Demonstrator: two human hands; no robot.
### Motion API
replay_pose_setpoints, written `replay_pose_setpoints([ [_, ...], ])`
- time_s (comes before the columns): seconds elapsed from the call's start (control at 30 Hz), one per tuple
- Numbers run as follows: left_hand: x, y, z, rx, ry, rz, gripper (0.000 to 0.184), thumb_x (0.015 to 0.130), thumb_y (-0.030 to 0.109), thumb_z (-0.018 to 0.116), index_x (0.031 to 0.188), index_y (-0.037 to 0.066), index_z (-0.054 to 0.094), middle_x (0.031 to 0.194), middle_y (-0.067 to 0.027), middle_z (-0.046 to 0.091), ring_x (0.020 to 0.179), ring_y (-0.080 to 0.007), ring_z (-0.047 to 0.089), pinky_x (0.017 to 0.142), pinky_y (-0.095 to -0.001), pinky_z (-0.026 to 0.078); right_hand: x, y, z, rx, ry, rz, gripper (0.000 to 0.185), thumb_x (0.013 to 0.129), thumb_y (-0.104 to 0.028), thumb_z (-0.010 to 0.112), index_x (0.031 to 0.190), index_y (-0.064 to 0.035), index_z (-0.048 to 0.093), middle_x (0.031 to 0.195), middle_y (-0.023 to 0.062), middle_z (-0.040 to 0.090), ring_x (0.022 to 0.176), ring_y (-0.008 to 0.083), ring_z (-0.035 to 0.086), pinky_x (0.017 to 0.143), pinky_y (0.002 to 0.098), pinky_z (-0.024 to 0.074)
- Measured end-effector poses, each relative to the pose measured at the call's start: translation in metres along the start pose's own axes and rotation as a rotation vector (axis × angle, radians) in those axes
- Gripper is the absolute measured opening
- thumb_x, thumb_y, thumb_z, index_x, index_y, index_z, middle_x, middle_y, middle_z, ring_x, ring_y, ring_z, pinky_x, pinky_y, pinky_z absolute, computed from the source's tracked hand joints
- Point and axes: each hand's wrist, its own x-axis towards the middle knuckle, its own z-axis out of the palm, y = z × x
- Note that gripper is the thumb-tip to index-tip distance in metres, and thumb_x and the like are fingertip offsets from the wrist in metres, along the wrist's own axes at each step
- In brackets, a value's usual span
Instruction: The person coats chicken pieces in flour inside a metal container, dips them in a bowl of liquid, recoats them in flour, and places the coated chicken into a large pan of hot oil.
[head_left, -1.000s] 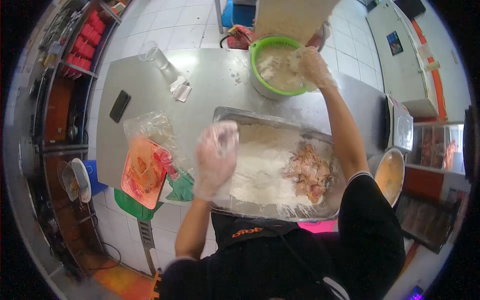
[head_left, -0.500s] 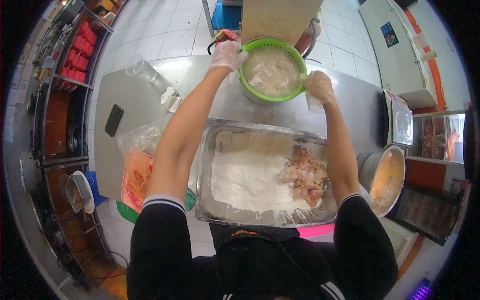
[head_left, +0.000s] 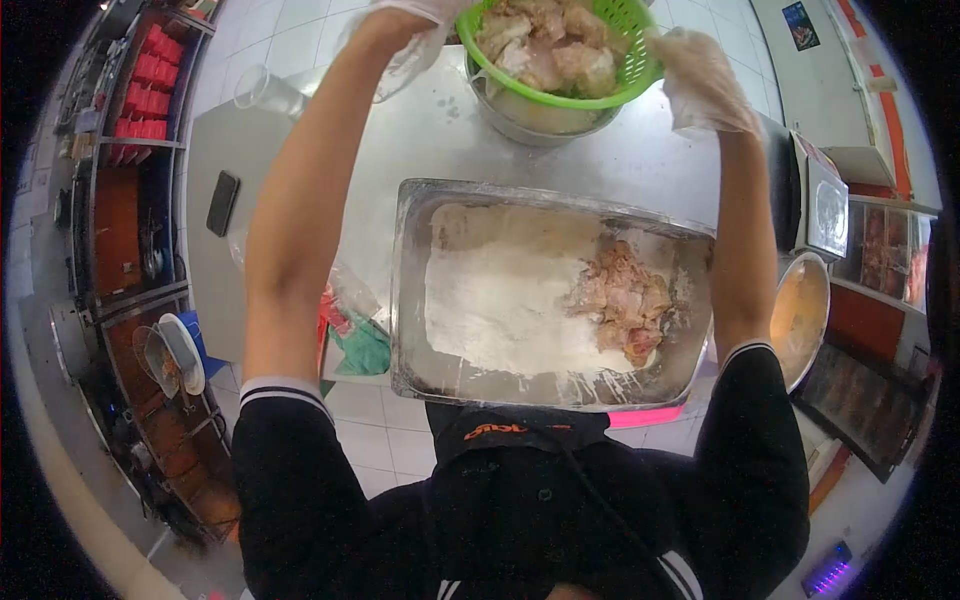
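A green colander (head_left: pixel 635 70) full of wet meat pieces (head_left: pixel 560 58) is raised and tilted above a metal bowl (head_left: pixel 530 122). Gloved in clear plastic, my left hand (head_left: pixel 415 20) grips its left side near the top edge of the view. My right hand (head_left: pixel 700 80), also gloved, is closed on the right side of the rim. Nearer to me lies a large metal tray (head_left: pixel 400 300) with white flour (head_left: pixel 500 300) spread in it and a heap of floured meat (head_left: pixel 625 300) at its right.
On the steel table (head_left: pixel 400 140) are a phone (head_left: pixel 223 203) and a clear cup (head_left: pixel 268 92) at the left. A green cloth (head_left: pixel 362 350) lies left of the tray. A large round pan (head_left: pixel 802 315) and a white device (head_left: pixel 822 205) stand at the right.
My left hand moved from beside the tray to the colander's left side. The colander has risen out of the cloudy liquid, showing the bowl beneath and the meat inside.
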Motion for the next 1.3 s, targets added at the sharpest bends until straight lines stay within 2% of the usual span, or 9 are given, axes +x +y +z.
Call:
replay_pose_setpoints([
  [0.1,-0.029,0.017,-0.025,-0.502,0.074,0.095,0.031,0.083,0.027,0.070,0.086,-0.003,0.076,0.068,-0.0047,0.066,0.061,-0.0121,0.060,0.053,-0.0302,0.047,0.002,0.006,-0.022,0.157,0.037,-0.230,0.042,0.091,-0.041,0.065,0.092,0.0010,0.069,0.070,0.0040,0.057,0.062,0.0117,0.054,0.055,0.0279,0.0440],
  [0.2,-0.030,0.011,-0.022,-0.216,0.194,0.113,0.055,0.082,0.047,0.063,0.105,-0.003,0.072,0.086,-0.0158,0.073,0.078,-0.0259,0.070,0.078,-0.0378,0.054,-0.016,-0.011,-0.020,0.215,0.099,-0.115,0.043,0.090,-0.040,0.061,0.090,0.0016,0.072,0.071,0.0068,0.064,0.066,0.0145,0.060,0.059,0.0343,0.0488],
  [0.33,-0.019,-0.005,0.019,-0.201,-0.045,0.061,0.043,0.085,0.038,0.065,0.102,0.000,0.074,0.090,-0.0123,0.074,0.080,-0.0209,0.069,0.077,-0.0362,0.053,0.028,0.033,0.022,-0.226,0.014,-0.156,0.046,0.088,-0.041,0.056,0.091,0.0022,0.073,0.083,0.0209,0.072,0.077,0.0288,0.069,0.071,0.0430,0.0531],
  [0.47,-0.006,-0.018,0.032,-0.221,0.215,0.215,0.041,0.086,0.037,0.065,0.101,0.000,0.074,0.093,-0.0126,0.074,0.084,-0.0182,0.067,0.079,-0.0330,0.052,0.012,0.009,0.009,-0.201,0.157,-0.171,0.048,0.088,-0.041,0.054,0.092,0.0034,0.072,0.082,0.0209,0.071,0.078,0.0300,0.069,0.074,0.0423,0.0524],
  [0.57,-0.055,0.009,0.000,-0.782,0.069,0.165,0.046,0.087,0.039,0.065,0.104,-0.003,0.072,0.091,-0.0123,0.073,0.081,-0.0184,0.067,0.077,-0.0343,0.052,-0.024,-0.019,-0.018,0.002,0.123,-0.064,0.049,0.089,-0.040,0.053,0.094,0.0055,0.071,0.085,0.0228,0.069,0.083,0.0356,0.067,0.079,0.0408,0.0509],
  [0.83,-0.035,-0.001,0.030,-0.373,0.376,0.163,0.039,0.082,0.037,0.068,0.095,0.000,0.074,0.090,-0.0197,0.073,0.087,-0.0272,0.071,0.082,-0.0385,0.053,-0.006,0.003,0.003,-0.082,0.182,-0.165,0.047,0.091,-0.040,0.053,0.092,0.0038,0.071,0.096,0.0277,0.070,0.095,0.0394,0.067,0.084,0.0460,0.0503],
  [1.0,-0.018,-0.008,0.031,-0.445,0.066,0.053,0.041,0.084,0.034,0.069,0.101,-0.003,0.069,0.091,-0.0176,0.073,0.085,-0.0237,0.071,0.079,-0.0361,0.054,0.054,0.059,0.023,-0.540,0.120,-0.465,0.046,0.095,-0.041,0.052,0.091,0.0006,0.072,0.088,0.0253,0.070,0.091,0.0392,0.069,0.082,0.0460,0.0517],
  [1.13,-0.100,0.007,0.027,-0.617,0.116,0.138,0.032,0.082,0.024,0.078,0.100,0.000,0.067,0.090,-0.0105,0.072,0.082,-0.0133,0.068,0.072,-0.0309,0.054,-0.055,0.041,-0.008,-0.108,0.137,-0.191,0.037,0.094,-0.036,0.062,0.098,0.0011,0.067,0.088,0.0208,0.070,0.083,0.0335,0.068,0.075,0.0439,0.0516],
  [1.3,-0.206,0.018,0.039,-0.474,0.114,0.550,0.021,0.082,0.019,0.079,0.092,0.008,0.064,0.077,-0.0038,0.065,0.069,-0.0139,0.062,0.064,-0.0314,0.052,-0.149,0.081,-0.041,-0.142,0.142,-0.443,0.022,0.086,-0.018,0.073,0.101,-0.0031,0.066,0.087,0.0124,0.065,0.079,0.0281,0.064,0.072,0.0393,0.0501],
])
